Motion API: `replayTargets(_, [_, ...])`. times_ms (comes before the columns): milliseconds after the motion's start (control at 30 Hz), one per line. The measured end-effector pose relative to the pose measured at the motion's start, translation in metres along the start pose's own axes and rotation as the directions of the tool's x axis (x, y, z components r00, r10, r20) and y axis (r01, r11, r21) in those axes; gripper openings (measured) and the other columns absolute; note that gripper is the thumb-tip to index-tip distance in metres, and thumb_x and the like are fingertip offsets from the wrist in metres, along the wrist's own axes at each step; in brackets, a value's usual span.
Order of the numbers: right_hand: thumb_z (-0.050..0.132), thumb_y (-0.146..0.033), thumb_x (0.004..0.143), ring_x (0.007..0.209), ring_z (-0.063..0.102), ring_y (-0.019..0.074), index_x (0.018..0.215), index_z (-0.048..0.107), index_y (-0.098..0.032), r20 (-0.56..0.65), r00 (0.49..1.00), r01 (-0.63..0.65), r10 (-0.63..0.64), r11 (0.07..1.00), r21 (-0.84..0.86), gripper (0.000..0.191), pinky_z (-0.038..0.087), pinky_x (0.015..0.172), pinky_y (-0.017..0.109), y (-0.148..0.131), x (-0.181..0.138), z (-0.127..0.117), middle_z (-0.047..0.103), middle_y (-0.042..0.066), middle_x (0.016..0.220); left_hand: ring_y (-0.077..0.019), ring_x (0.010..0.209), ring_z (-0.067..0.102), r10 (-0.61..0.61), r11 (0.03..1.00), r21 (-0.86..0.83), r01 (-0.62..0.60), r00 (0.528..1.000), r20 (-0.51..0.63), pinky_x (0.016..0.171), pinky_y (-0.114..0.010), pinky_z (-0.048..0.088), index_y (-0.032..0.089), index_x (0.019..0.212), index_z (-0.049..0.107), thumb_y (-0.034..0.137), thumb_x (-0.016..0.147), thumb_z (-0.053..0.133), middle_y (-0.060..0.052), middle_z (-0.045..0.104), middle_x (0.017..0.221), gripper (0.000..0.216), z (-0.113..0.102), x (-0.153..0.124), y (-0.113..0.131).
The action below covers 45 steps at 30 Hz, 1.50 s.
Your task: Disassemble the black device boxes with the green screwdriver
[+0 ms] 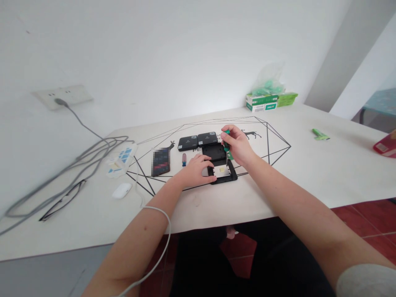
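An opened black device (222,170) lies on the white table (278,181), its inner tray showing. My left hand (196,170) rests on its left side, fingers curled over the edge and pressing it down. My right hand (236,144) is closed round a green-handled screwdriver (227,139), held upright with its tip down at the device's right side. Two shut black devices (198,141) lie side by side just behind it.
A phone (161,161) and a small blue and red screwdriver (184,159) lie left of the device. A power strip (121,159), grey cables (77,161) and a white mouse (121,190) sit far left. Green boxes (269,101) stand at the back, a green marker (320,134) at right.
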State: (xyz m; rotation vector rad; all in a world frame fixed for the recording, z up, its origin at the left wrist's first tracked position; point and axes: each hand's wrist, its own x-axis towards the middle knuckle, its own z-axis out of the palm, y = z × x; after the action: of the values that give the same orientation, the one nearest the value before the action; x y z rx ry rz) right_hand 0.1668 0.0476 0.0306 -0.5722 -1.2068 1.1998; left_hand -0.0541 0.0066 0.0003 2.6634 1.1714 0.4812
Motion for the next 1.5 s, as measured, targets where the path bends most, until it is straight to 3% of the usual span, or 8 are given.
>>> replayTargets(233, [0.076,-0.062,0.079,0.078,0.063,0.0162,0.109,0.064,-0.030,0.060,0.998,-0.025,0.021,0.997,0.068,0.046,0.050,0.067,0.030,-0.0009,-0.0019,0.0015,0.069,0.000,0.089,-0.0356,0.135,0.051,0.001,1.000,0.010,-0.001,1.000,0.004,0.118,-0.057,0.040,0.023,0.114,0.074,0.056,0.086,0.077,-0.015,0.061,0.140,0.044,0.0007,0.0000,-0.0001])
replayTargets(400, [0.068,-0.069,0.084,0.077,0.061,0.0149,0.102,0.058,-0.029,0.018,1.000,0.007,-0.008,0.998,0.055,0.045,0.050,0.066,0.029,0.0029,-0.0012,0.0024,0.066,-0.001,0.092,-0.0356,0.136,0.051,0.003,1.000,0.016,-0.003,1.000,0.009,0.118,-0.057,0.040,0.022,0.115,0.074,0.058,0.087,0.076,-0.015,0.060,0.141,0.045,0.0004,0.0001,-0.0006])
replayTargets(600, [0.090,-0.059,0.066,0.062,0.047,0.0115,0.097,0.062,-0.028,-0.020,1.000,0.017,-0.018,1.000,-0.015,0.051,0.042,0.056,0.026,0.0021,0.0003,-0.0002,0.051,-0.006,0.074,-0.0355,0.136,0.051,-0.005,1.000,0.010,0.005,1.000,0.005,0.118,-0.057,0.040,0.024,0.114,0.074,0.059,0.086,0.075,-0.014,0.061,0.140,0.045,0.0004,-0.0005,-0.0003])
replayTargets(867, [0.084,-0.056,0.074,0.077,0.063,0.0141,0.108,0.067,-0.029,0.023,0.998,-0.062,0.059,0.981,0.183,0.047,0.046,0.064,0.026,-0.0027,-0.0043,0.0037,0.071,-0.001,0.089,-0.0353,0.135,0.051,0.004,0.999,0.032,-0.005,1.000,0.009,0.117,-0.057,0.041,0.023,0.116,0.073,0.057,0.087,0.075,-0.015,0.061,0.141,0.045,0.0011,-0.0003,-0.0014])
replayTargets(1033, [0.078,-0.061,0.079,0.076,0.061,0.0146,0.100,0.065,-0.028,-0.001,0.998,-0.059,0.060,0.982,0.179,0.041,0.046,0.062,0.027,-0.0005,-0.0033,0.0051,0.066,-0.001,0.088,-0.0362,0.135,0.051,0.007,1.000,0.028,-0.007,1.000,0.011,0.117,-0.058,0.041,0.021,0.116,0.074,0.056,0.087,0.076,-0.016,0.060,0.141,0.045,0.0012,-0.0002,-0.0011])
replayTargets(1200, [0.090,-0.046,0.069,0.064,0.047,0.0101,0.094,0.064,-0.028,-0.057,0.998,0.011,-0.006,0.997,0.078,0.041,0.039,0.058,0.025,-0.0007,-0.0038,0.0051,0.053,-0.006,0.078,-0.0363,0.136,0.051,-0.002,1.000,0.024,0.001,1.000,0.013,0.117,-0.058,0.040,0.021,0.116,0.074,0.056,0.087,0.076,-0.016,0.060,0.142,0.045,0.0011,-0.0006,-0.0013])
replayTargets(1400, [0.072,-0.042,0.079,0.075,0.059,0.0145,0.108,0.066,-0.027,-0.042,0.998,-0.041,0.049,0.984,0.173,0.034,0.046,0.064,0.027,-0.0039,-0.0036,0.0044,0.066,-0.002,0.082,-0.0362,0.136,0.051,-0.009,1.000,0.026,0.009,1.000,0.014,0.117,-0.058,0.041,0.022,0.115,0.074,0.055,0.087,0.076,-0.015,0.060,0.142,0.043,-0.0004,-0.0008,0.0009])
replayTargets(1500, [0.067,-0.047,0.083,0.070,0.059,0.0147,0.104,0.061,-0.028,-0.050,0.997,-0.045,0.056,0.978,0.205,0.029,0.046,0.062,0.027,-0.0024,-0.0021,0.0046,0.068,-0.002,0.078,-0.0368,0.136,0.051,-0.009,1.000,0.014,0.009,1.000,0.019,0.117,-0.059,0.041,0.022,0.116,0.074,0.055,0.087,0.076,-0.015,0.060,0.142,0.044,-0.0005,-0.0006,0.0008])
